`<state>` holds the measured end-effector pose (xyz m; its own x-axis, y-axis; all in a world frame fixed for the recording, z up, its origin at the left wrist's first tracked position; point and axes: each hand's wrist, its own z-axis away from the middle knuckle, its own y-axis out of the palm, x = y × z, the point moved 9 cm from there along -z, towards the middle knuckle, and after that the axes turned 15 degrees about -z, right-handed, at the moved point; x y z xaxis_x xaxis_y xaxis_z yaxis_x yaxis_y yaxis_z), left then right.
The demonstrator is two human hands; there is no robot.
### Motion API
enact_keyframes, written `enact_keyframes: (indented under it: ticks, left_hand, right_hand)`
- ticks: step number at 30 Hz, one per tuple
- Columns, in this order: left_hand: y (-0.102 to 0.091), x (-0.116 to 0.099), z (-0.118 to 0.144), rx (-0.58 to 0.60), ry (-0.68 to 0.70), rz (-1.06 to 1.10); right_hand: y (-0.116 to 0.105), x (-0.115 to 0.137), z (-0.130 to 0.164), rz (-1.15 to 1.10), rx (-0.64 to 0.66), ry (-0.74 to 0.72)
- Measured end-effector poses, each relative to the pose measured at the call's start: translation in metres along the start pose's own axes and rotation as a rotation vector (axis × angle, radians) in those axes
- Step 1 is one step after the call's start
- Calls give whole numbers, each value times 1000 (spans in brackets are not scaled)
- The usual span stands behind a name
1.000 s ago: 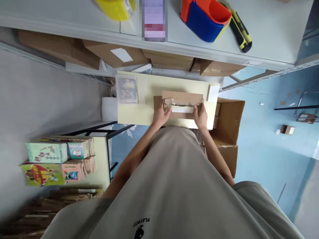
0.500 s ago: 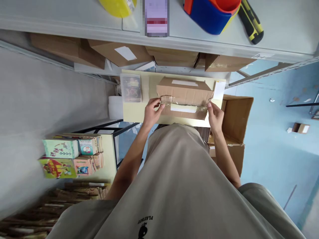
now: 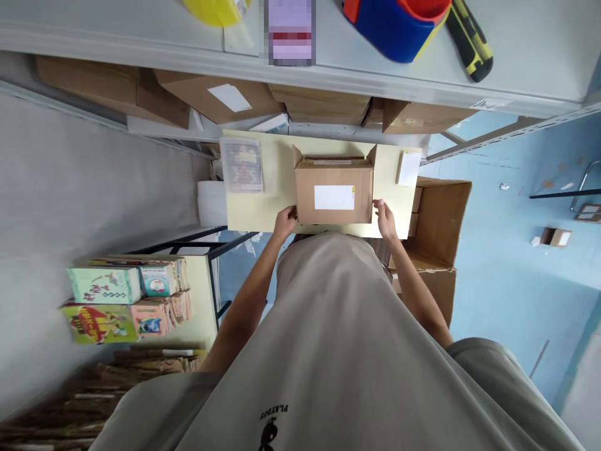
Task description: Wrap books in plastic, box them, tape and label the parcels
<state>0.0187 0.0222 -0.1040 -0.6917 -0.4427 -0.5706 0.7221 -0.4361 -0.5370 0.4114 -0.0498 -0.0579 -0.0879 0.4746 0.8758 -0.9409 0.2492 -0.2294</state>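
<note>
A brown cardboard box [image 3: 306, 197] with a white label [image 3: 334, 197] on the side facing me sits on the pale yellow tabletop [image 3: 277, 169]. Its end flaps stick up at the far corners. My left hand [image 3: 285, 223] is at the lower left edge of the box, fingers curled against it. On the other side, my right hand [image 3: 385, 220] is beside the right edge, fingers extended and slightly apart, with a narrow gap to the cardboard. My fingertips on the left are partly hidden by the box.
A clear-wrapped pack [image 3: 241, 166] lies left on the tabletop, and a white label stack [image 3: 409, 168] lies right. Above is a grey shelf [image 3: 141, 31] with a tape dispenser [image 3: 399, 31] and a box cutter [image 3: 471, 44]. An open carton [image 3: 441, 219] stands right; books [image 3: 106, 285] are lower left.
The box has turned so its labelled side faces me and its taped side no longer shows. Both hands have moved down, and the right hand has shifted left and let go of the box's taped edge.
</note>
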Motion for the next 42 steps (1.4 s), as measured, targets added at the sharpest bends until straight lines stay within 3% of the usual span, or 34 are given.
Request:
enact_keyframes:
  ticks: [4, 8, 11, 14, 21, 24, 27, 29, 33, 38, 42]
  left_hand:
    - [-19, -19, -36, -107, 51, 213]
    - [-41, -54, -47, -152, 191, 190]
    - [-62, -78, -25, -222, 323, 164]
    - [-69, -90, 1, -237, 379, 149]
    - [-48, -63, 13, -192, 163, 82]
    - [-65, -71, 35, -333, 217, 15]
    - [-83, -107, 63, -457, 392, -132]
    - [-80, -136, 71, -407, 530, -221]
    - [-55, -174, 56, -263, 683, -365]
    - [-42, -173, 31, -217, 648, -441]
    - [-48, -164, 41, -219, 654, -451]
  right_hand:
    - [0, 19, -30, -130, -38, 40]
    - [8, 49, -37, -151, -7, -30]
    - [3, 69, -24, -114, -49, -146]
    - [0, 77, -8, -109, -66, -217]
    - [9, 57, 12, -1, -93, -99]
    - [-1, 78, 24, 114, -215, -235]
    - [-4, 118, 40, 291, -306, -407]
    - [7, 142, 43, 381, -263, -472]
    - [47, 168, 27, 490, -7, -492]
    - [75, 155, -9, 738, 236, -351]
    - [69, 158, -20, 687, 250, -360]
